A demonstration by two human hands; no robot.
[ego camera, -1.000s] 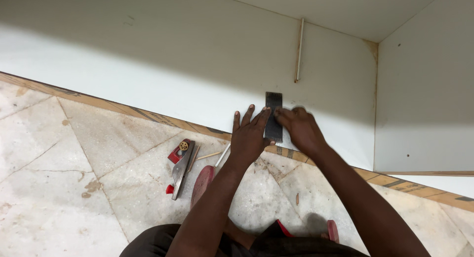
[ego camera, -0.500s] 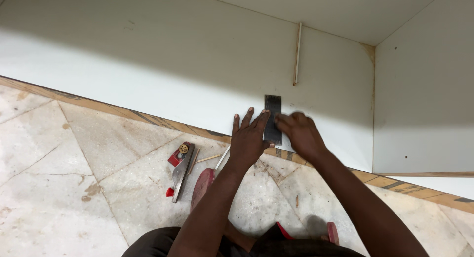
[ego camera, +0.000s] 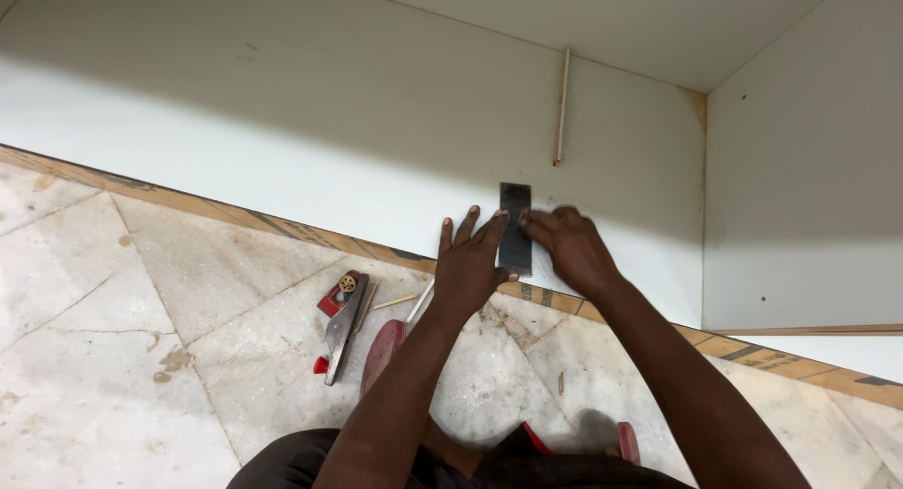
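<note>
Hands pin a dark flat rectangular piece [ego camera: 514, 228] at frame centre: left hand [ego camera: 467, 261] splayed wide, right hand [ego camera: 567, 247] pressing. I judge it thin, stiff, light; grip its long edges.

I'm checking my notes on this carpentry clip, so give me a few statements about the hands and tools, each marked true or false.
1. Both hands touch the dark flat rectangular piece on the white board. True.
2. The left hand holds the red hand plane. False: the plane lies on the marble floor, untouched.
3. A thin wooden stick lies on the board beyond the hands. True.
4. The right hand grips a hammer. False: it rests on the dark piece.
</note>
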